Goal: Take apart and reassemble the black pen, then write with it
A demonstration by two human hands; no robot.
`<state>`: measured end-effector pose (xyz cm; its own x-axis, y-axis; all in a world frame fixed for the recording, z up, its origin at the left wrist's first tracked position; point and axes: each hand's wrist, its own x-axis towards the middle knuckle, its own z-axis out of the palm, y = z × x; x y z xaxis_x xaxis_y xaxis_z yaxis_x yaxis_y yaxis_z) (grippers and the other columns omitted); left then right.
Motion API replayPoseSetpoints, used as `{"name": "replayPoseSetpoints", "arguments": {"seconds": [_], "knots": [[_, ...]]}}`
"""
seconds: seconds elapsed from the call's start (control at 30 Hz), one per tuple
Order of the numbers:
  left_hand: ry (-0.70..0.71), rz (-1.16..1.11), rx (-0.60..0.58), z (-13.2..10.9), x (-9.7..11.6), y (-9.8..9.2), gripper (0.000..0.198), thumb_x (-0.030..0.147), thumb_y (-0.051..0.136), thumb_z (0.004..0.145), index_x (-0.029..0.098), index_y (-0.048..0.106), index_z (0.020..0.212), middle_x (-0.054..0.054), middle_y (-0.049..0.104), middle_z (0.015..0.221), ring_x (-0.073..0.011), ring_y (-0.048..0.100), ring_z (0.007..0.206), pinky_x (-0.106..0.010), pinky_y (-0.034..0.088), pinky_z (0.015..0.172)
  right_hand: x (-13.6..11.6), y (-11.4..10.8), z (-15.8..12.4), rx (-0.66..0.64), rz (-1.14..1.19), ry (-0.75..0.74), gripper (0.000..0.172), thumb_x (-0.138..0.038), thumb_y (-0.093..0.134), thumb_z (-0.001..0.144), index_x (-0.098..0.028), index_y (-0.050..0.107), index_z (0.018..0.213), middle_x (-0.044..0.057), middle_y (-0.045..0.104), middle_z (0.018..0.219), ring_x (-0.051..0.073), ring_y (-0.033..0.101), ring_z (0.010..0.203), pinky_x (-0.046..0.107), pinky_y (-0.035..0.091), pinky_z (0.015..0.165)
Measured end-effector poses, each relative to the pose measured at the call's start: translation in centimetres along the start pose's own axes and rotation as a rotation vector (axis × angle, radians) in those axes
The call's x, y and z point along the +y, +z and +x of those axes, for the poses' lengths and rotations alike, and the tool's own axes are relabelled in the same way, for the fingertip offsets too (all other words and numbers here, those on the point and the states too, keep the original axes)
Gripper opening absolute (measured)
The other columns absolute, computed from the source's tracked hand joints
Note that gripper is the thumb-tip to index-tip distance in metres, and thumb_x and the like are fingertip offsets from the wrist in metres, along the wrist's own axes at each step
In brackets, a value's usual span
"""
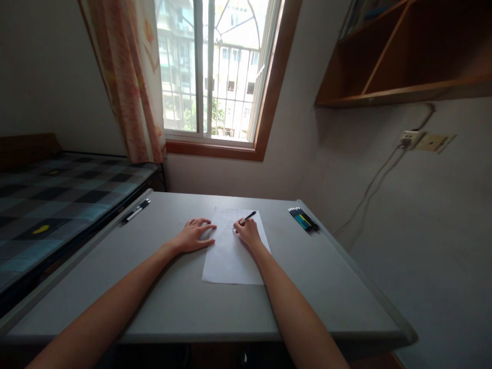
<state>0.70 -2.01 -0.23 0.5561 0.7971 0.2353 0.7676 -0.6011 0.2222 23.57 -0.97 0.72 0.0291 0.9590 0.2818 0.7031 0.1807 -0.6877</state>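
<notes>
R hand (249, 233) btwn pen groups (303, 220)

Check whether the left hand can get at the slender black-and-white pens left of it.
Probably yes: the left hand looks empty, fingers spread at the edge of the white rectangular paper sheet, and nothing visible stands between it and the black-and-white pens.

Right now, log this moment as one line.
left hand: spread, at left edge of paper | right hand: gripping pen, over paper | row of pens: on table, right side
</notes>
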Motion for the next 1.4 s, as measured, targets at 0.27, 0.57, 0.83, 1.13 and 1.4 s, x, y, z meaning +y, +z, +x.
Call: {"name": "replayPoseSetpoints", "arguments": {"seconds": [0.27, 0.57, 0.83, 1.13, 1.4], "knots": [[0.009, -0.001, 0.007, 0.0, -0.2, 0.1, 0.053, 0.061, 0.043, 0.077, 0.034, 0.048, 0.123, -0.004, 0.045, 0.126, -0.025, 0.041, 0.114, -0.042, 0.023, 0.102, 0.3, 0.2, 0.1, 0.007, 0.024, -0.007, 0.024, -0.022, 0.045, 0.068, -0.017, 0.059, 0.049, 0.003, 0.062, 0.049, 0.016, 0.06, 0.056, 0.021, 0.036, 0.056], [0.01, 0.01, 0.003, 0.0, -0.3, 0.3, 0.054, 0.062, 0.041, 0.077, 0.033, 0.049, 0.123, -0.004, 0.045, 0.125, -0.025, 0.042, 0.113, -0.043, 0.022, 0.103, 0.9, 0.4, 0.3, 0.139, 0.368, 0.038, 0.022, -0.03, 0.048, 0.069, -0.017, 0.058, 0.055, 0.001, 0.056, 0.044, 0.015, 0.056, 0.048, 0.023, 0.039, 0.053], [0.001, -0.002, -0.001, 0.0, -0.2, 0.2, 0.053, 0.06, 0.041, 0.078, 0.034, 0.049, 0.123, -0.004, 0.045, 0.126, -0.025, 0.042, 0.114, -0.043, 0.022, 0.102, 1.1, 1.2, 0.9, 0.226, 0.801, 0.081, 0.024, -0.039, 0.06, 0.066, -0.019, 0.049, 0.073, -0.005, 0.054, 0.045, 0.01, 0.048, 0.041, 0.019, 0.032, 0.04], [0.008, -0.013, -0.001, 0.0, -0.3, 0.2, 0.053, 0.06, 0.041, 0.078, 0.033, 0.049, 0.123, -0.004, 0.045, 0.126, -0.0248, 0.042, 0.114, -0.044, 0.022, 0.103, 0.9, 0.5, 1.0, 0.107, 0.922, 0.192, 0.031, -0.042, 0.044, 0.075, -0.017, 0.058, 0.084, 0.004, 0.068, 0.07, 0.01, 0.053, 0.046, 0.018, 0.031, 0.037], [-0.005, -0.015, -0.004, 0.1, -0.4, 0.3, 0.054, 0.061, 0.042, 0.078, 0.033, 0.049, 0.123, -0.005, 0.045, 0.126, -0.0253, 0.042, 0.114, -0.046, 0.019, 0.104, 1.3, 0.8, 1.1, 0.25, 0.954, 0.226, 0.019, -0.03, 0.054, 0.067, -0.018, 0.052, 0.081, -0.003, 0.06, 0.051, 0.008, 0.046, 0.039, 0.017, 0.033, 0.038]]}}
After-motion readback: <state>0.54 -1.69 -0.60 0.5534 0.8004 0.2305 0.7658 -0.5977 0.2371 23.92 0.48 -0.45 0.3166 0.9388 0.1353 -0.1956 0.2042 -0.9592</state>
